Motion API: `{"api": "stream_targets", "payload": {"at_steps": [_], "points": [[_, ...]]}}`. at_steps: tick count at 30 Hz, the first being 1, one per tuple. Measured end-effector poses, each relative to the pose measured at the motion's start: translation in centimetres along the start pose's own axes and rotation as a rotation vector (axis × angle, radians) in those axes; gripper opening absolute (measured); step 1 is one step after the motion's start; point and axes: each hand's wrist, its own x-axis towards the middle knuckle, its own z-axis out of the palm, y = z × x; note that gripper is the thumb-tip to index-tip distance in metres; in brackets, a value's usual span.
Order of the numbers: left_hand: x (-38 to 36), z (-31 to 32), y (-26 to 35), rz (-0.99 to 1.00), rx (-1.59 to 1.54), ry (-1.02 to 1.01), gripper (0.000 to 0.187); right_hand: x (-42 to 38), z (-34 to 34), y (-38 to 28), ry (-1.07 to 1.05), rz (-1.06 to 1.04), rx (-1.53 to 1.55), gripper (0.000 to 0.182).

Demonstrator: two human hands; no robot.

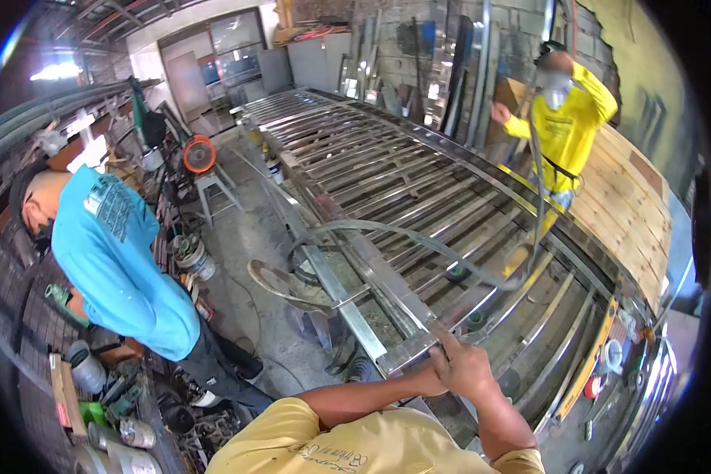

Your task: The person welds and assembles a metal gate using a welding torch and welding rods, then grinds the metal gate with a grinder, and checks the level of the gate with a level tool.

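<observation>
My right hand (468, 370) is over the near corner of a large metal grille (403, 292) made of shiny square tubes. Its index finger stretches out along the corner tube, and I see nothing held in it. Close against it, my left hand (429, 381) is partly covered by the right, so its fingers are hidden. Across the grille's near end lies a bent grey flat strip or hose (419, 237), its far part rising toward a co-worker in yellow (565, 134).
At left, a co-worker in blue (126, 253) bends over a cluttered bench. An orange round fan (199, 153) stands on a stool behind. A worn round-topped stool (288, 286) sits beside the grille. A yellow level (588, 359) lies at right, near wooden boards (620, 201).
</observation>
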Motion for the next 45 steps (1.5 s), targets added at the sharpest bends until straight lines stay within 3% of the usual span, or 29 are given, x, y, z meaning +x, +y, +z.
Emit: {"api": "stream_targets", "payload": {"at_steps": [1, 2, 3, 4, 5, 8, 13, 17, 20, 23, 24, 27, 28, 31, 33, 41, 45], "points": [[0.3, 1.1, -0.9, 0.1, -0.008, 0.034, 0.03, -0.4, 0.2, 1.0, 0.057, -0.015, 0.056, 0.033], [0.7, 0.8, 0.2, 0.061, 0.184, -0.029, 0.029, -0.9, 0.2, 2.5, 0.113, -0.026, 0.109, 0.031], [1.1, 0.5, 1.3, -0.039, 0.164, -0.098, 0.029, -1.9, 0.2, 3.5, 0.174, -0.028, 0.162, 0.029], [1.5, -0.2, 3.6, -0.132, 0.144, -0.193, 0.029, -2.8, -1.6, 3.6, 0.101, 0.178, 0.207, 0.025], [1.5, -0.2, 5.1, -0.211, 0.127, -0.31, 0.029, -3.9, -2.6, 4.4, 0.159, 0.23, 0.185, 0.025], [-0.7, -1.9, 4.9, -0.083, 0.202, -0.179, 0.025, -9.2, -4.9, 7.6, 0.354, 0.439, 0.12, 0.024], [-5.5, -7.2, 2.7, -0.043, 0.495, 0.248, 0.014, -17.6, -6.1, 11.0, 0.599, 0.713, 0.055, 0.022], [-8.4, -10.9, -0.4, -0.104, 0.644, 0.406, 0.017, -21.8, -4.0, 13.2, 0.582, 0.971, -0.033, 0.023], [-9.1, -11.4, -2.0, -0.279, 0.693, 0.346, 0.03, -23.1, -1.8, 15.8, 0.436, 1.182, -0.14, 0.026], [-8.6, -8.4, -1.6, -0.207, 0.678, 0.4, 0.036, -23.8, 0.3, 18.4, 0.185, 1.343, -0.15, 0.032], [-8.0, -7.8, 0.3, -0.408, 0.488, 0.349, 0.043, -23.9, 1.7, 19.7, 0.13, 1.365, -0.141, 0.031], [-8.9, -7.0, -1.9, -0.39, 0.453, 0.361, 0.045, -24.7, 4.8, 20.8, 0.08, 1.363, -0.125, 0.035], [-9.1, -7.1, -3.0, -0.24, 0.568, 0.39, 0.047, -25.0, 5.7, 20.9, 0.103, 1.361, -0.134, 0.037], [-8.1, -7.6, -0.3, -0.418, 0.482, 0.291, 0.052, -25.1, 7.0, 19.7, 0.166, 1.305, -0.159, 0.039], [-8.5, -8.2, -2.2, -0.432, 0.585, 0.252, 0.058, -24.2, 6.3, 17.2, 0.271, 1.245, -0.184, 0.039], [-8.3, -8.8, -2.8, -0.549, 0.501, 0.167, 0.065, -23.1, 8.7, 5.1, 0.141, 0.777, 0.108, 0.045], [-7.7, -8.9, -0.8, -0.577, 0.468, 0.141, 0.058, -27.7, 8.2, 7.1, 0.417, 0.889, 0.002, 0.041]]}}
